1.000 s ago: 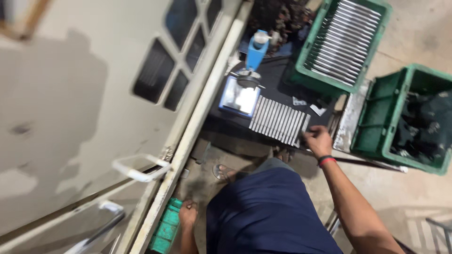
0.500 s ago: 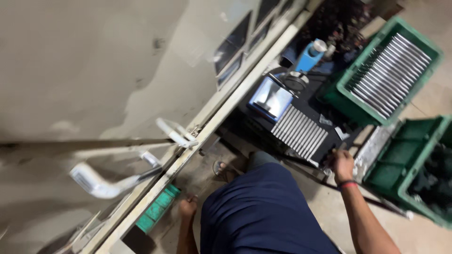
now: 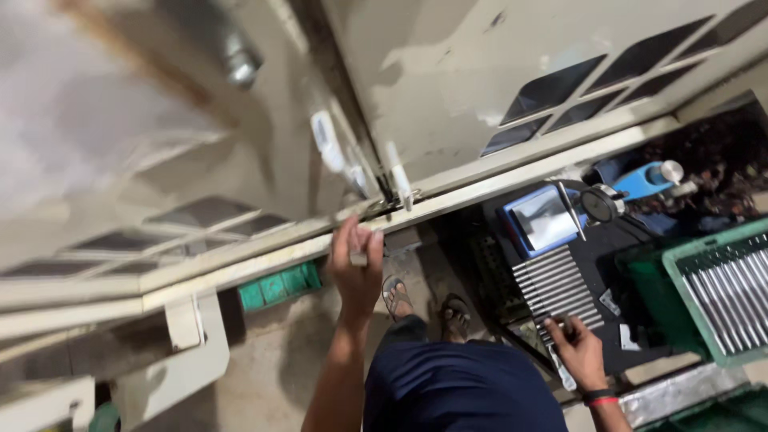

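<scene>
Gripping a short metal piece (image 3: 358, 258) left hand (image 3: 357, 272); right hand (image 3: 578, 352) rests on rods (image 3: 556, 288) running up-left.

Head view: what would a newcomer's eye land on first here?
Probably the left hand, raised in the middle of the frame and pinching a small metal piece at the lower edge of the cream machine doors. Next, the row of shiny metal rods on the dark bench at right, where the right hand rests on them, beside a green crate holding more rods.
</scene>
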